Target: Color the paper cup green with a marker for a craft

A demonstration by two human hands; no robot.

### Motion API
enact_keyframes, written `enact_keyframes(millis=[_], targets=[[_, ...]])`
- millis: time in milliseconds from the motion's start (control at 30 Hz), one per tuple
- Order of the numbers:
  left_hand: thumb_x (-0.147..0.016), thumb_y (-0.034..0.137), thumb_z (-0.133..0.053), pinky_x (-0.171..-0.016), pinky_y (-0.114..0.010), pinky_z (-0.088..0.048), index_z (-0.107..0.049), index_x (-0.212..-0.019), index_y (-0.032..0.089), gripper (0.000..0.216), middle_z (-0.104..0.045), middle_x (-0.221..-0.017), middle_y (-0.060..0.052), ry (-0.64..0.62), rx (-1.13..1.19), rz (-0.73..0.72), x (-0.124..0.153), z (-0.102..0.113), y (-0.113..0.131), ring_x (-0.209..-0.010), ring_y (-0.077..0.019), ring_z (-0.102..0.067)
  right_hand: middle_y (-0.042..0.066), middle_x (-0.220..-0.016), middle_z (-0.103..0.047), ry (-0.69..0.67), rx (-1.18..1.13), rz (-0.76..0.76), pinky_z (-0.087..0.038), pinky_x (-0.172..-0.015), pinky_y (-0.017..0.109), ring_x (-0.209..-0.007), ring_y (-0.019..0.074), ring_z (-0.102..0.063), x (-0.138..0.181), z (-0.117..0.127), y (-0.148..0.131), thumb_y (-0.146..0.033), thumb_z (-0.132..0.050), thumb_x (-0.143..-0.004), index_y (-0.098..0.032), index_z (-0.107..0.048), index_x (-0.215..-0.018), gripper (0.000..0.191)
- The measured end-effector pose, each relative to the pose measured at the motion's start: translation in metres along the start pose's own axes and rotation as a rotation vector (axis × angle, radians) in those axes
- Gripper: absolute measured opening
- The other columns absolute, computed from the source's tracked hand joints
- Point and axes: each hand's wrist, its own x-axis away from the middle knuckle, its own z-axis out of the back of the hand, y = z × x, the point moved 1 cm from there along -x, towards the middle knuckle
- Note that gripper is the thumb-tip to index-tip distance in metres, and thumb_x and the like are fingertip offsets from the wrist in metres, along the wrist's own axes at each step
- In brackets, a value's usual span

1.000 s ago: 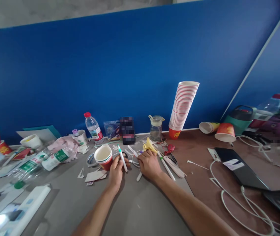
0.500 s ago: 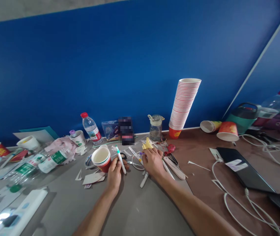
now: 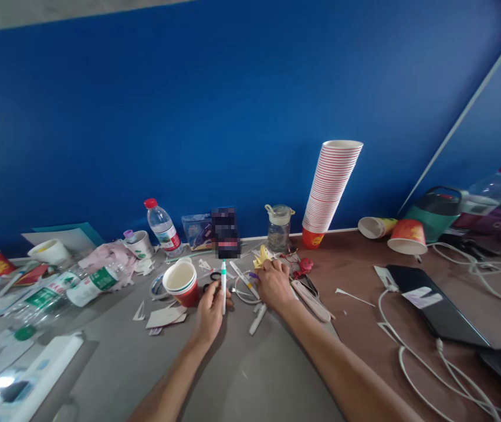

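A white marker with a green end [image 3: 223, 287] stands almost upright in my left hand [image 3: 210, 312], held between thumb and fingers. Just left of that hand is a small stack of paper cups [image 3: 180, 282], red on the outside. Black scissor handles [image 3: 215, 276] lie partly hidden behind the hand. My right hand [image 3: 273, 285] reaches down into a cluster of small things, its fingers bent and their tips hidden. Touching or close to it are a yellow crumpled item [image 3: 263, 257], a white pen with a yellow band [image 3: 244, 278] and another whitish pen [image 3: 258, 319].
Behind stand a red-capped bottle [image 3: 163, 227], a lidded clear jar [image 3: 279, 230] and a tall leaning stack of paper cups [image 3: 332, 184]. Paper scraps [image 3: 165, 317] lie at left. On the right are a black tablet-like device [image 3: 444, 308] and white cables [image 3: 404, 351].
The marker in my left hand has swung from leaning left to nearly upright, and that hand has shifted slightly right. My right hand stays over the same cluster, with its fingers slightly shifted.
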Motion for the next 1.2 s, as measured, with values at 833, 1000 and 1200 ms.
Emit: enact_keyframes(millis=[833,1000,1200], targets=[[-0.079,0.039,-0.057,-0.081,-0.033,-0.051,-0.067,-0.102,0.020,0.032,-0.072,-0.098,-0.007,-0.096,-0.156,-0.135,0.003,0.000,0.004,-0.088,-0.0228,-0.065,-0.006,-0.053,-0.045,0.055,-1.791,-0.399,-0.024,-0.044,0.021,-0.042,0.0052,-0.033,-0.012,0.009,0.002,-0.037,-0.070,-0.065,-0.017,-0.062,-0.073,0.023],[-0.078,0.043,-0.056,-0.077,-0.032,-0.050,-0.067,-0.102,0.020,0.035,-0.071,-0.094,-0.006,-0.089,-0.166,-0.125,0.002,0.000,0.004,-0.082,-0.0219,-0.065,-0.004,-0.056,-0.052,0.130,-1.633,-0.363,-0.029,-0.045,0.021,-0.045,0.0077,-0.037,-0.014,0.002,0.009,-0.037,-0.064,-0.069,-0.018,-0.064,-0.077,0.021],[-0.081,0.047,-0.052,-0.066,-0.029,-0.049,-0.063,-0.106,0.016,0.042,-0.069,-0.077,-0.005,-0.061,-0.142,-0.067,0.001,0.001,0.002,-0.069,-0.0200,-0.063,0.005,-0.090,-0.069,0.237,-0.872,-0.107,-0.047,-0.072,0.030,-0.078,0.0186,-0.061,-0.009,-0.001,0.018,-0.023,-0.052,-0.077,-0.020,-0.066,-0.094,0.023]])
